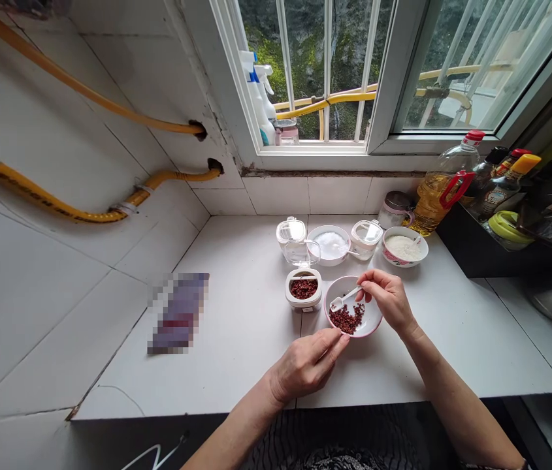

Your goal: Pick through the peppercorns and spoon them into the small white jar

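Note:
A white bowl with a pink rim (377, 321) stands on the counter, with small dark red peppercorns (347, 320) in its bottom. My left hand (308, 367) pinches the bowl's near rim between thumb and fingers. Over the bowl, my right hand (387, 299) grips the handle of a small white spoon (338, 303), its scoop just above the peppercorns. To the left of the bowl sits a white seasoning jar (304, 304) with its clear lid raised, filled with similar peppercorns.
Behind are two white lidded jars (291, 230) (366, 236), a bowl of white grains (329, 245) and a flowered bowl of pale powder (405, 248). An oil bottle (435, 196) and a black rack (466, 245) stand right. A blurred packet (179, 314) lies left.

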Demonstrator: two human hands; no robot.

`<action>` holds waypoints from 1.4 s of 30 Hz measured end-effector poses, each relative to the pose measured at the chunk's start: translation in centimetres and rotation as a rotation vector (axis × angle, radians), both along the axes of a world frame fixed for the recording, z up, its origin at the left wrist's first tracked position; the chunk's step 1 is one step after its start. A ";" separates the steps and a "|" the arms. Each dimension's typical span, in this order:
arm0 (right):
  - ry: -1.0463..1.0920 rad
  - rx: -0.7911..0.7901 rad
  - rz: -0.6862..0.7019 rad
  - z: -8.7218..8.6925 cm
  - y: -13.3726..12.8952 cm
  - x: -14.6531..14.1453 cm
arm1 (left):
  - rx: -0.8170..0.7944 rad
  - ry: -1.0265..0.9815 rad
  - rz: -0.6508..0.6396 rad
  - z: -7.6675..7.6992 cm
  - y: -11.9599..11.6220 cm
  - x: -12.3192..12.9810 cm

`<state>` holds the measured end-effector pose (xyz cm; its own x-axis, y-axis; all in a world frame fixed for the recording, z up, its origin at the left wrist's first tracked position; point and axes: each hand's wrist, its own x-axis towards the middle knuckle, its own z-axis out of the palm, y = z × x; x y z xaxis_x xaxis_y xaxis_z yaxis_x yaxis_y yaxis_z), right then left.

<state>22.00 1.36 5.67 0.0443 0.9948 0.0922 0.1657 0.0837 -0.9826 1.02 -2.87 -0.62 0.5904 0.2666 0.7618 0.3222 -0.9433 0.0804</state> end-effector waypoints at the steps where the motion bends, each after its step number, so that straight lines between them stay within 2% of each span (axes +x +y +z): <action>1: 0.018 0.017 -0.006 0.1 0.1 -0.1 | 0.002 -0.002 0.001 0.1 0.0 0.0; 5: 0.020 0.151 -0.028 0.5 0.1 -1.2 | 0.004 -0.008 0.002 0.3 -0.1 0.1; 8: -0.169 0.392 -0.038 0.6 -0.2 -2.5 | 0.006 -0.019 0.007 0.3 0.0 0.1; 12: -0.504 0.758 0.090 0.5 -0.6 -3.3 | 0.006 -0.020 -0.003 0.1 0.0 0.2; 15: -0.594 0.836 0.091 0.7 -0.6 -2.6 | 0.007 -0.012 0.001 0.0 0.0 0.1; 18: -0.572 0.750 -0.049 0.7 -0.5 -1.1 | 0.003 0.001 0.002 0.0 -0.1 0.0; 20: -0.608 0.674 -0.076 0.3 -0.2 -0.2 | 0.001 0.000 -0.002 0.0 -0.1 0.0; 26: -0.701 0.543 0.110 -1.3 -0.1 0.0 | -0.010 0.009 -0.002 -0.1 -0.1 0.0; 29: -0.641 0.479 0.122 -1.2 -0.3 -0.5 | -0.007 0.007 0.002 -0.1 -0.1 0.0; 35: -0.463 0.289 0.002 -0.6 -0.3 0.3 | -0.016 0.007 0.001 -0.1 -0.1 -0.1; 42: -0.199 0.131 -0.020 -0.2 -0.2 0.4 | -0.019 0.001 -0.008 -0.1 -0.1 0.0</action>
